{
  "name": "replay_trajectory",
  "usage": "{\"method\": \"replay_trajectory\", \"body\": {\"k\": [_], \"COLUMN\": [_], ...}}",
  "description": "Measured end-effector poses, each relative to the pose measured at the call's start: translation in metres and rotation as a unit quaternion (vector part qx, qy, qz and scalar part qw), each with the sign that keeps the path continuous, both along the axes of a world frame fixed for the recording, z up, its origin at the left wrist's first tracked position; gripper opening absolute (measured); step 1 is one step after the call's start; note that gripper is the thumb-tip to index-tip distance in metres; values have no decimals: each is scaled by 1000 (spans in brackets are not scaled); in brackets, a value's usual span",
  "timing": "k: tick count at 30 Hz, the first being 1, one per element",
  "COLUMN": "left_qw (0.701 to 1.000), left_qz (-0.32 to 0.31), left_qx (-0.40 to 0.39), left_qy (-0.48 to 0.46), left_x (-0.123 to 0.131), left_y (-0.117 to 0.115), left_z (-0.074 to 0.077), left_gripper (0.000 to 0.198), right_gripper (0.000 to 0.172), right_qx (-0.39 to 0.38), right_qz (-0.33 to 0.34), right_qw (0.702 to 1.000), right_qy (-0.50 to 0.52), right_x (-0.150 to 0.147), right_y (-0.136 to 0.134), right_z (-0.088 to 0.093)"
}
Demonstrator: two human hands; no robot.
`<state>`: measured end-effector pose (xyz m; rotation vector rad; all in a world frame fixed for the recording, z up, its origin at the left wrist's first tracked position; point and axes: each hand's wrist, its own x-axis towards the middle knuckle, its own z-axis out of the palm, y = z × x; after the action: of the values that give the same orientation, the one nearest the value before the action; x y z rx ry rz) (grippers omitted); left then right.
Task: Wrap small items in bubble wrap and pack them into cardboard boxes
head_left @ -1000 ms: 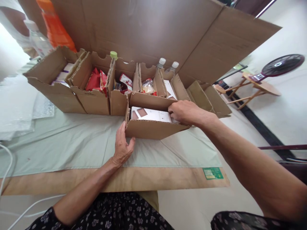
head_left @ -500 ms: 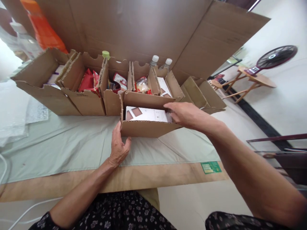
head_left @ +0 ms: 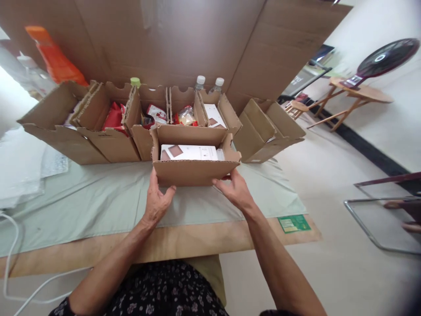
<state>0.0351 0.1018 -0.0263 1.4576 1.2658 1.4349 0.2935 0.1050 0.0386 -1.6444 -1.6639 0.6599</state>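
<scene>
A small open cardboard box stands on the pale green cloth in front of me. Inside it lies a white flat packet with a brown square on it. My left hand grips the box's lower left corner, thumb against the front wall. On the lower right edge of the front wall rests my right hand, fingers curled under the box. Both hands hold the box from the near side.
Behind stands a row of cardboard trays with red snack packs, wrapped items and bottle tops, backed by a tall cardboard sheet. An empty tray sits at the right. A fan and wooden stand are further right; a white cable lies left.
My right hand left the box's inside and came down to the box's front right edge. The box sits a little further left in view. My left hand stayed on its corner.
</scene>
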Motion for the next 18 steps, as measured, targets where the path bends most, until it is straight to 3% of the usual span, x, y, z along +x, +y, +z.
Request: {"method": "replay_trajectory", "body": {"k": [4,7,9,12,15,18], "left_qw": [998,992,992,997,998,997], "left_qz": [-60,-114,-115,-52,41,69], "left_qx": [-7,-14,-34,-52,-16,12], "left_qy": [33,48,43,36,33,45], "left_x": [18,27,17,-22,-57,-54], "left_y": [-36,-69,-83,-87,-80,-72], "left_z": [18,23,23,23,29,34], "left_gripper": [82,81,73,59,59,57], "right_gripper": [41,44,47,49,58,55], "right_qx": [36,69,89,99,128,138], "right_qz": [-100,-191,-193,-103,-19,-30], "right_qw": [994,978,976,990,990,988], "right_qy": [-27,-44,-36,4,51,64], "right_x": [13,23,9,-38,-78,-76], "right_y": [-64,-117,-133,-122,-97,-91], "right_z": [-1,4,7,6,5,2]}}
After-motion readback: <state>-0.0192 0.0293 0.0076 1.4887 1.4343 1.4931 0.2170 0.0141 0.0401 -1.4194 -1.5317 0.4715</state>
